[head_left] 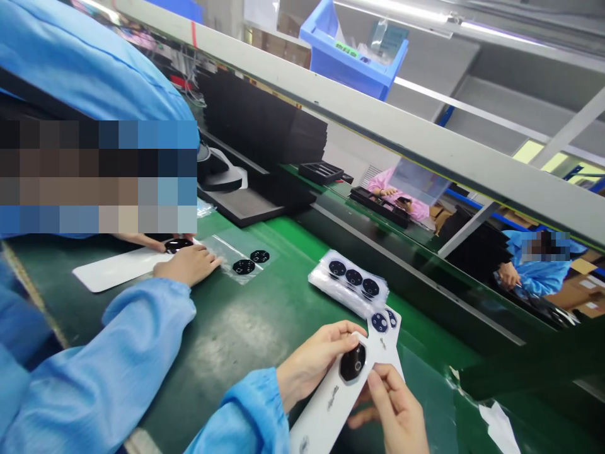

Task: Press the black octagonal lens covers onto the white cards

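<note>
My left hand (pixel 312 359) grips the upper end of a long white back cover (pixel 331 403), fingers curled beside its black camera piece (pixel 352 363). From below, my right hand (pixel 394 410) pinches the same cover's right edge with the thumb on top. A second white cover (pixel 386 343) with round dark lens rings (pixel 379 322) lies just behind it on the green belt (pixel 265 315). A bagged stack of covers with dark rings (pixel 350 284) rests a little farther back.
A co-worker in a blue gown leans in at the left, a hand (pixel 189 265) resting on a white cover (pixel 118 268) beside a clear bag with two black rings (pixel 246 261). Black foam trays (pixel 265 126) stand behind. A grey rail (pixel 425 145) crosses above; blue bin (pixel 350 57).
</note>
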Action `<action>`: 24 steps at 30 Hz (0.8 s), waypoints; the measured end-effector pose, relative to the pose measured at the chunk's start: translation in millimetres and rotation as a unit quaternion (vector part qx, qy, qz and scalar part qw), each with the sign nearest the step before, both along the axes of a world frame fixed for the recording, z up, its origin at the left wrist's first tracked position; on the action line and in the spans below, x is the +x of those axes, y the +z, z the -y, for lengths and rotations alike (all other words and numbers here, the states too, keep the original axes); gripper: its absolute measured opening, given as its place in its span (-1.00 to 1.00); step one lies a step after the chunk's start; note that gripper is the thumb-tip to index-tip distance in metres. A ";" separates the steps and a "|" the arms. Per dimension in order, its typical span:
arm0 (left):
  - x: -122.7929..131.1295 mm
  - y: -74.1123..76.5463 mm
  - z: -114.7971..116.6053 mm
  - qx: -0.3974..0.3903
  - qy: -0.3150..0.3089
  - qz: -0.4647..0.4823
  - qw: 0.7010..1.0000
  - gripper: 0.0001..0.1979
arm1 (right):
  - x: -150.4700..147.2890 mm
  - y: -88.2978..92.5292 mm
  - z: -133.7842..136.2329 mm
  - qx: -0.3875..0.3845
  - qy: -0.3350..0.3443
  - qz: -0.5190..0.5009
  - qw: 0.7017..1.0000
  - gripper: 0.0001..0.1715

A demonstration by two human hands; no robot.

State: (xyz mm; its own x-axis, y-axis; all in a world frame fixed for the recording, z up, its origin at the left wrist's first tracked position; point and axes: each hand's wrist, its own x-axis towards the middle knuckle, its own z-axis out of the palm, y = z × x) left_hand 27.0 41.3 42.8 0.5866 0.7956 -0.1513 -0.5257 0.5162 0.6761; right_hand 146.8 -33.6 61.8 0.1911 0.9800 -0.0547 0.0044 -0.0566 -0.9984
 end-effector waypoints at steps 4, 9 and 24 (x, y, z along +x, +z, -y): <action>-1.0 2.4 0.9 -0.004 0.003 -0.003 1.000 -0.73 | -1.3 -1.0 0.1 0.004 -0.005 0.001 1.000 -0.55; -1.1 1.2 -0.2 0.002 0.024 -0.021 0.999 -0.72 | 2.1 -3.3 -1.6 0.002 -0.015 -0.003 1.000 -0.54; 2.9 -0.5 -2.1 0.076 0.141 -0.146 0.976 -0.65 | 26.8 -19.5 6.6 -0.116 0.005 -0.167 0.979 -0.58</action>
